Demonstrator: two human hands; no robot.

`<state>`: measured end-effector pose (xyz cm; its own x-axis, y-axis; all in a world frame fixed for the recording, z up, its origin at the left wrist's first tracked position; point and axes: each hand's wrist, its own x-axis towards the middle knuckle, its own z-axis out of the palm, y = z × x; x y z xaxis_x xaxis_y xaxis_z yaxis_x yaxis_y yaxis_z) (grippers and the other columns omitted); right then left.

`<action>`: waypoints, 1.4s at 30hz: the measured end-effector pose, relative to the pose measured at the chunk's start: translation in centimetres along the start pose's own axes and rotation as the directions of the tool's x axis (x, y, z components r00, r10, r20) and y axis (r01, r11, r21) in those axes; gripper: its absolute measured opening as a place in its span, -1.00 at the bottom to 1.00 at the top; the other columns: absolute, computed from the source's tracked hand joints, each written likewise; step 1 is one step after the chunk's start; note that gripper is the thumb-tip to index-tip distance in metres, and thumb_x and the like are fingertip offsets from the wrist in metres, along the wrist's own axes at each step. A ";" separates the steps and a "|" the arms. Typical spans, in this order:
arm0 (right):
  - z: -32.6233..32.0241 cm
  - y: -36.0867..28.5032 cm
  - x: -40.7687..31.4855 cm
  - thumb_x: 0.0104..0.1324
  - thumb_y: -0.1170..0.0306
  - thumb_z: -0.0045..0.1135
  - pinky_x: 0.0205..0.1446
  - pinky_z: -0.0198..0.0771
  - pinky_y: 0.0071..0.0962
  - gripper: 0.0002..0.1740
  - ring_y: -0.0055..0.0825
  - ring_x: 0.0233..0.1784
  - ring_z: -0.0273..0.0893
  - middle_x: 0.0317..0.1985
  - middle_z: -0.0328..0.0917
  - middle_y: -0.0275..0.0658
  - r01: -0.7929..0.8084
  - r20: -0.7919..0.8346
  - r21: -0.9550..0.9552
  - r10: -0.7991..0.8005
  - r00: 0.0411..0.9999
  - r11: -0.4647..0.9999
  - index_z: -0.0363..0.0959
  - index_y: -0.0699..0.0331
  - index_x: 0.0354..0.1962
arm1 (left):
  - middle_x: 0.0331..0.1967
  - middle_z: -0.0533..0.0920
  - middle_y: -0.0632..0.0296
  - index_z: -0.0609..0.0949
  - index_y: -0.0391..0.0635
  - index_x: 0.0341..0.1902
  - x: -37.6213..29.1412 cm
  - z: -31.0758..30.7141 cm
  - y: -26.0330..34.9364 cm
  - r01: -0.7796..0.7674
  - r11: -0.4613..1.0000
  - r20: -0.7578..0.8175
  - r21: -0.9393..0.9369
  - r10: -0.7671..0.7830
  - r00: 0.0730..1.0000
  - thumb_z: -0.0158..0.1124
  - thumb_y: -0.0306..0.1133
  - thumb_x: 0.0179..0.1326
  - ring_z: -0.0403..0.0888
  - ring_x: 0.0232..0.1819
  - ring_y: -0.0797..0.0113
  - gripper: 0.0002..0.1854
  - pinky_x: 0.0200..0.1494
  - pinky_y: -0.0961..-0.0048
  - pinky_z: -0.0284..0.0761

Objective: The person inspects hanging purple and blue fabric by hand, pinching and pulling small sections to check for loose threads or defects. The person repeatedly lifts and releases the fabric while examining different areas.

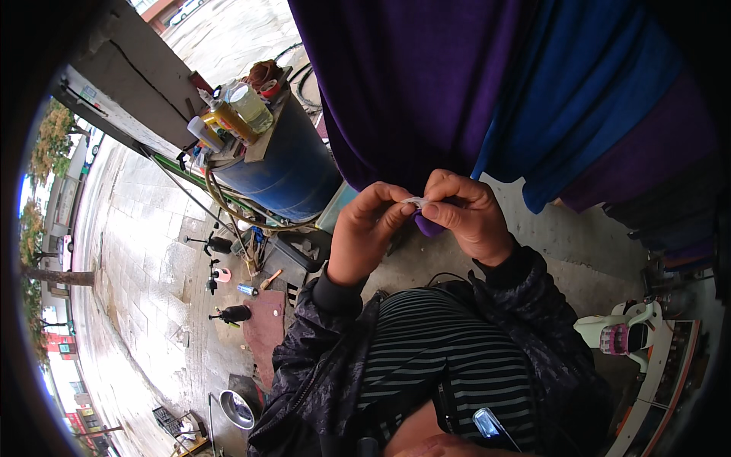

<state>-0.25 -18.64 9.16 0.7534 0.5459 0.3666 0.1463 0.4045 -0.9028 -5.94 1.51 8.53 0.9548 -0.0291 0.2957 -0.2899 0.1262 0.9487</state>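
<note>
Both hands meet in front of the chest, pinching a small crumpled white piece (416, 201), thin like tissue or plastic film; which of the two I cannot tell. My left hand (368, 228) grips its left end between thumb and fingertips. The other end is between the thumb and curled forefinger of my right hand (468, 214). Just beyond the fingers hangs a large purple cloth (411, 85), whose lower tip shows beneath the white piece. To its right hangs a blue cloth (577, 108).
A blue plastic barrel (285, 165) stands left, its board top crowded with bottles. Black pump sprayers (234, 313), a brush (271, 279), a reddish mat (265, 331) and a metal bowl (237, 408) lie on the ground. A pale green scooter (594, 331) stands right.
</note>
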 end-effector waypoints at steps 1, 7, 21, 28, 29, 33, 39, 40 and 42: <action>-0.1 0.1 0.1 0.47 0.55 0.34 -0.24 0.31 -0.64 -0.95 -0.77 -0.34 0.35 -0.33 0.45 -0.49 -0.013 0.004 0.036 0.012 1.000 0.999 0.66 0.23 -0.21 | -0.14 0.77 0.33 0.69 -0.19 -0.01 0.1 0.1 0.0 -0.013 0.998 -0.008 0.057 0.013 1.000 0.42 -0.50 0.48 0.69 -0.07 0.56 -0.89 0.03 0.58 0.59; -0.3 -0.1 0.0 0.38 0.51 0.39 -0.05 0.31 -0.53 -0.93 -0.62 -0.19 0.33 -0.25 0.44 -0.40 -0.058 0.036 0.072 0.056 0.998 0.996 0.63 0.22 -0.25 | -0.18 0.78 0.22 0.69 -0.23 -0.07 0.1 0.4 0.0 -0.167 0.909 -0.041 0.383 0.197 0.980 0.45 -0.57 0.39 0.75 -0.12 0.45 -0.88 0.00 0.50 0.65; 0.3 -1.1 0.3 0.42 0.55 0.39 -0.09 0.44 -0.56 -0.84 -0.74 -0.18 0.45 -0.24 0.45 -0.46 -0.057 0.083 -0.191 0.074 0.994 0.980 0.53 0.20 -0.21 | -0.19 0.78 0.25 0.70 -0.22 -0.08 0.4 0.5 -0.8 -0.142 0.972 -0.069 0.190 0.157 0.985 0.44 -0.51 0.44 0.72 -0.16 0.51 -0.91 -0.06 0.54 0.63; 0.3 -0.8 0.5 0.37 0.54 0.47 -0.06 0.46 -0.53 -0.83 -0.63 -0.17 0.48 -0.22 0.51 -0.42 0.100 0.093 -0.339 -0.072 0.993 0.935 0.58 0.23 -0.27 | -0.20 0.80 0.18 0.70 -0.21 -0.11 0.6 0.5 -0.7 -0.199 0.891 -0.059 0.407 0.243 0.968 0.46 -0.57 0.37 0.78 -0.19 0.37 -0.90 -0.09 0.46 0.68; 0.3 -0.7 0.6 0.36 0.54 0.47 -0.05 0.47 -0.52 -0.84 -0.61 -0.16 0.49 -0.22 0.51 -0.41 0.114 0.093 -0.338 -0.088 0.992 0.934 0.58 0.23 -0.27 | -0.20 0.80 0.17 0.70 -0.21 -0.11 0.6 0.6 -0.6 -0.198 0.880 -0.066 0.433 0.250 0.966 0.46 -0.57 0.36 0.79 -0.19 0.35 -0.89 -0.09 0.45 0.68; 0.1 -0.6 0.6 0.34 0.54 0.49 -0.02 0.47 -0.49 -0.84 -0.59 -0.13 0.49 -0.21 0.52 -0.41 0.132 0.098 -0.330 -0.105 0.990 0.935 0.60 0.22 -0.26 | -0.22 0.78 0.15 0.68 -0.20 -0.13 0.8 0.9 -0.3 -0.202 0.843 -0.078 0.499 0.276 0.958 0.47 -0.57 0.34 0.79 -0.21 0.28 -0.88 -0.10 0.42 0.68; 0.0 -0.7 0.6 0.34 0.56 0.47 -0.02 0.47 -0.50 -0.83 -0.58 -0.13 0.48 -0.21 0.51 -0.41 0.155 0.114 -0.329 -0.123 0.986 0.932 0.59 0.22 -0.26 | -0.24 0.77 0.14 0.67 -0.20 -0.14 0.7 1.2 -0.2 -0.208 0.839 -0.094 0.503 0.292 0.952 0.45 -0.56 0.35 0.79 -0.22 0.26 -0.90 -0.10 0.42 0.68; 0.1 -0.8 0.6 0.35 0.56 0.47 -0.02 0.47 -0.50 -0.83 -0.58 -0.13 0.48 -0.21 0.51 -0.41 0.150 0.115 -0.328 -0.119 0.986 0.933 0.59 0.22 -0.26 | -0.24 0.77 0.14 0.67 -0.21 -0.15 0.7 1.2 -0.3 -0.203 0.847 -0.101 0.492 0.287 0.953 0.44 -0.56 0.35 0.79 -0.22 0.26 -0.90 -0.09 0.42 0.68; 0.1 -0.8 0.6 0.35 0.57 0.46 -0.03 0.47 -0.50 -0.83 -0.58 -0.13 0.48 -0.21 0.51 -0.41 0.140 0.116 -0.322 -0.108 0.987 0.936 0.58 0.22 -0.26 | -0.24 0.77 0.14 0.67 -0.21 -0.15 0.7 1.2 -0.4 -0.193 0.872 -0.113 0.450 0.270 0.956 0.43 -0.56 0.36 0.79 -0.22 0.28 -0.91 -0.09 0.42 0.68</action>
<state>0.05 -18.56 10.16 0.6536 0.5806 0.4855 0.4490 0.2189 -0.8663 -5.26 0.27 8.47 0.8423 0.1186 0.5259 -0.4660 -0.3301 0.8209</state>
